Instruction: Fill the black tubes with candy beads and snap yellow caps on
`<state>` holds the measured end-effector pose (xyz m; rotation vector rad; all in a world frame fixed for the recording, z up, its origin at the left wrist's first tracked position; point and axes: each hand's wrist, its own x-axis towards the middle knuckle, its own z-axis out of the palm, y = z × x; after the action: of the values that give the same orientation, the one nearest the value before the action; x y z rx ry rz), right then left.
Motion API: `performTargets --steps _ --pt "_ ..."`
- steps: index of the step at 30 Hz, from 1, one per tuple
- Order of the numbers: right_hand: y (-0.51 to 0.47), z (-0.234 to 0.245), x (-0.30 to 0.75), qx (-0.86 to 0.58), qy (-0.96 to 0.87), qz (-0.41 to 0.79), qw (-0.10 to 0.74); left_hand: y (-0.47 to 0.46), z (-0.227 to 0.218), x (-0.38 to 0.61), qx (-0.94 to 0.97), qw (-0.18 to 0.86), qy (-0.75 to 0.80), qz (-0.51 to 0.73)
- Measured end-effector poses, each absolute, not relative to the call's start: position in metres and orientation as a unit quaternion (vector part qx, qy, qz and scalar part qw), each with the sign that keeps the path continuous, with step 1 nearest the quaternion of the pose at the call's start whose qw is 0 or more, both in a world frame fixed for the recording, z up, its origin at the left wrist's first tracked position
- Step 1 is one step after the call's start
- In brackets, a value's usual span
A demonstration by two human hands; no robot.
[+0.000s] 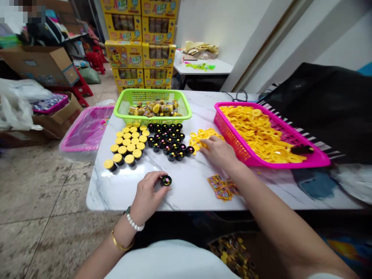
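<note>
While L hand (149, 190) is clamping a small blk cup (166, 180), thumb & fingers round its sides, nr front edge of table (186, 195), printed cards (215, 182) are lying to the R, partly under R forearm. R hand (219, 153) is touching loose yel. plastic bits (203, 135); can't tell if fingers are pinching any. Just L of those, open blk cups (167, 148) are standing bunched; yel.-topped cups (130, 148) are standing next to them, further L. Behind, green basket (151, 119) is holding jars (157, 108); pink basket (232, 141), R side, is holding more yel. bits. Yel. boxes (128, 54) are standing stacked beyond.
</note>
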<state>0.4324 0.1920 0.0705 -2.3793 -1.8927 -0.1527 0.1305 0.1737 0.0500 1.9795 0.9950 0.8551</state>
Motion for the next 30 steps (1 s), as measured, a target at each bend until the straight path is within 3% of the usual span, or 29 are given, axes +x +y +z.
performTargets --steps 2,6,9,11,14,30 --pt "0.19 0.064 0.439 -0.756 -0.643 -0.073 0.099 0.171 0.05 0.124 0.774 0.363 0.396 0.335" --pt "0.164 0.066 0.419 -0.732 -0.594 -0.082 0.323 0.168 0.048 0.119 0.785 0.348 0.381 0.342" --pt "0.134 0.073 0.374 -0.704 -0.519 0.169 0.454 0.168 0.048 0.118 0.791 0.338 0.377 0.344" --pt "0.118 0.076 0.342 -0.654 -0.5 0.367 0.434 0.168 0.047 0.118 0.798 0.329 0.374 0.339" --pt "0.107 0.077 0.31 -0.582 -0.526 0.492 0.377 0.168 0.045 0.119 0.805 0.319 0.373 0.334" --pt "0.143 0.075 0.286 -0.641 -0.419 0.522 0.377 0.167 0.043 0.12 0.803 0.328 0.387 0.312"
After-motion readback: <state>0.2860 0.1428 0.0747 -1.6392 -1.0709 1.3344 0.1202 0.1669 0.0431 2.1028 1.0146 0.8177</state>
